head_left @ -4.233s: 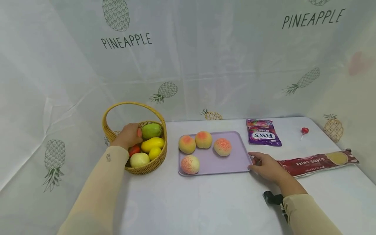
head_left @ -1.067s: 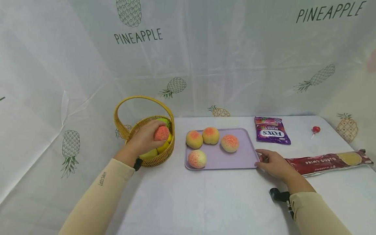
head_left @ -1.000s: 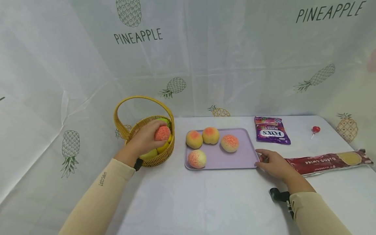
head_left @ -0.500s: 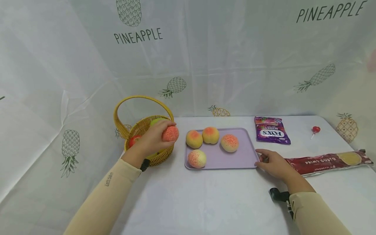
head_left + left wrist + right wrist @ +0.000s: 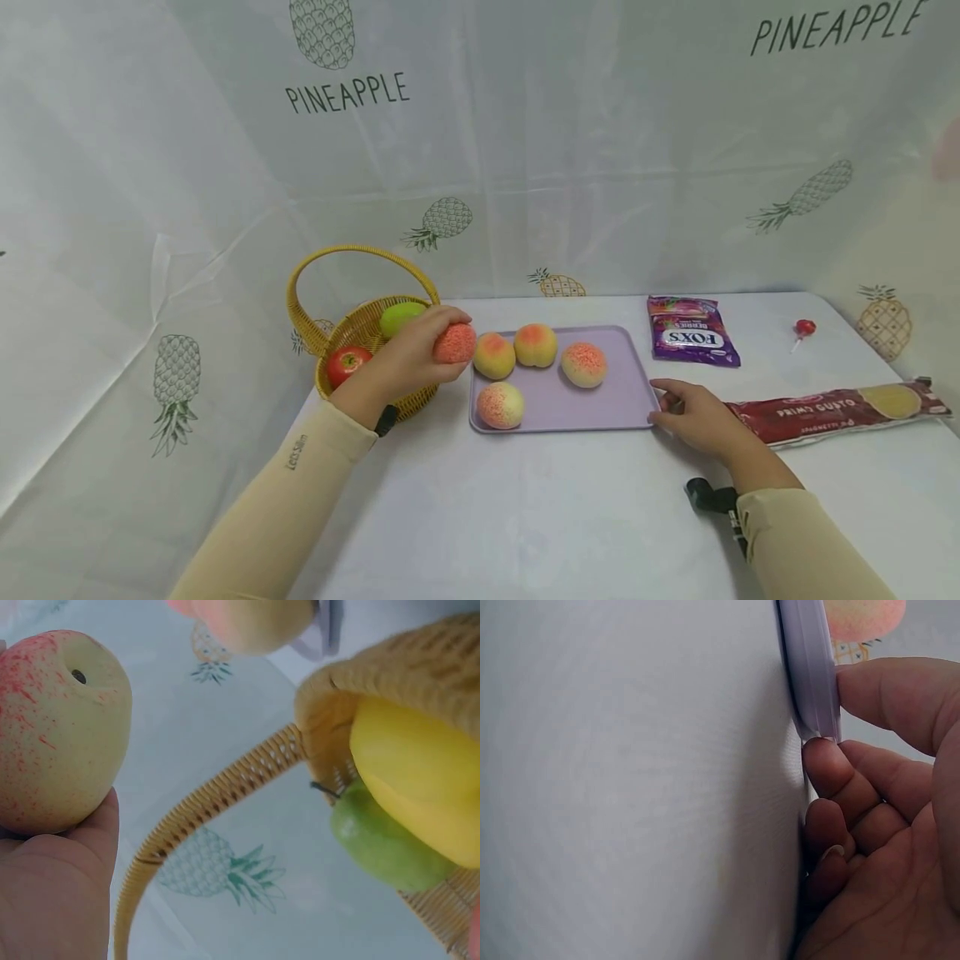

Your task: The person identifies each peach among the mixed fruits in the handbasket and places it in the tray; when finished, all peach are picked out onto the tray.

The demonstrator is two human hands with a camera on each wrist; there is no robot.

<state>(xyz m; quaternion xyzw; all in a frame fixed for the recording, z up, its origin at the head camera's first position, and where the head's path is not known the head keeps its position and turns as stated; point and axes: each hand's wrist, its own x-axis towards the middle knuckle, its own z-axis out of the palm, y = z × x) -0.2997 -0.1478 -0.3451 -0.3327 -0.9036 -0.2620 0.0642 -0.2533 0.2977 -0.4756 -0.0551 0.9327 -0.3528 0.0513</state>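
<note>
My left hand (image 5: 405, 357) grips a peach (image 5: 455, 342) with a red, speckled skin, held up between the basket and the tray's left edge. In the left wrist view the pale side and dark stem pit of this peach (image 5: 64, 742) face the camera. The woven basket (image 5: 422, 402) stands behind that hand, holding a red apple (image 5: 347, 364), a green fruit (image 5: 399, 317) and a yellow fruit (image 5: 420, 780). Several peaches (image 5: 585, 365) lie on the lilac tray (image 5: 570, 410). With thumb and curled fingers, my right hand (image 5: 693, 419) pinches the tray's right edge.
To the right lie a purple Fox's sweets bag (image 5: 692, 332), a red lollipop (image 5: 805, 327) and a long red spaghetti packet (image 5: 832, 411) beside my right wrist. The basket's tall handle (image 5: 352, 248) arches upward. A pineapple-print sheet (image 5: 525, 167) hangs behind the table.
My left hand has taken the peach out of the basket and moved right toward the tray, uncovering the red apple and green fruit. The right hand stays at the tray's edge.
</note>
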